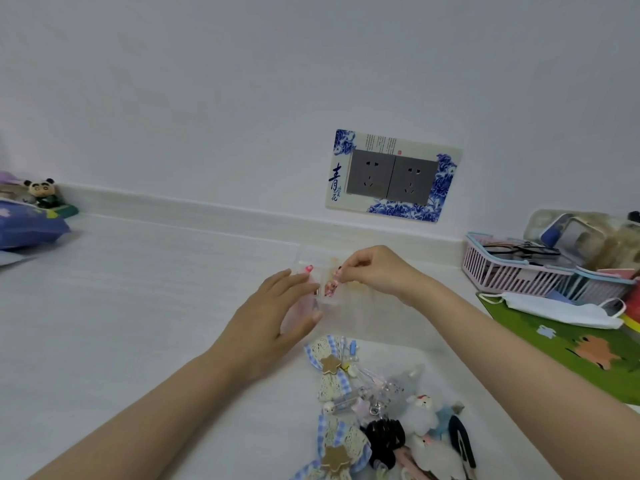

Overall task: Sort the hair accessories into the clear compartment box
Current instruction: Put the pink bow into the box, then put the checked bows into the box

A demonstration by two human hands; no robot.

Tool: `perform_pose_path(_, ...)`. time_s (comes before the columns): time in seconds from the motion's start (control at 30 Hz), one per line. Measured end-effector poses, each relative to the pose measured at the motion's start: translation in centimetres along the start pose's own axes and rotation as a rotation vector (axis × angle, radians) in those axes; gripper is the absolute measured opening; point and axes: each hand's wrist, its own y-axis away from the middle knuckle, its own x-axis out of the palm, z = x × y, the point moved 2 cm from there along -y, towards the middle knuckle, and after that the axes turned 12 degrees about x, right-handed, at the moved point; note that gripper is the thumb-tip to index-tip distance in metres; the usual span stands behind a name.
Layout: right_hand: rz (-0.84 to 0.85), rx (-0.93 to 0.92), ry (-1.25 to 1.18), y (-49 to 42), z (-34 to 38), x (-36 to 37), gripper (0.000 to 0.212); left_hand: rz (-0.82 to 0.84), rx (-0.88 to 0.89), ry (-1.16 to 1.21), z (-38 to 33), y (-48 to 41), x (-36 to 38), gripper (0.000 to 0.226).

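The clear compartment box (360,317) lies on the white table in front of me. My left hand (277,313) rests against its left side, fingers straight and thumb on its front corner. My right hand (377,271) hovers over the box and pinches a small pink patterned hair clip (331,285) above a middle compartment. Another pink clip (307,269) lies in a compartment at the far left. A pile of hair accessories (381,410) sits near me: blue gingham lace bows with star buttons, clear clips, black hair ties, fluffy white cat pieces.
A pink basket (512,271) with glasses and boxes stands at the right, a white face mask (561,308) on a green mat (568,348) in front of it. A purple bag (27,226) and a panda figure (40,190) sit far left. A socket plate (393,176) is on the wall.
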Motion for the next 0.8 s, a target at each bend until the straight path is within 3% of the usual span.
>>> perform_pose_path(0.23,-0.227,-0.452,0.439,1.5,-0.2,0.3,0.025,0.001,0.024,-0.015,-0.2,0.0,-0.1,0.054)
perform_pose_path(0.37,-0.159,-0.445,0.679,1.6,-1.4,0.7,0.041,-0.003,0.029,-0.015,-0.3,0.1,-0.1,0.052)
perform_pose_path(0.63,0.010,-0.406,0.707,1.6,-1.2,1.6,0.049,0.010,0.059,-0.029,-0.6,0.0,-0.2,0.045)
perform_pose_path(0.8,-0.194,-0.505,0.466,4.5,-1.5,0.0,0.027,-0.039,0.092,-0.067,-1.5,0.0,-1.0,0.044)
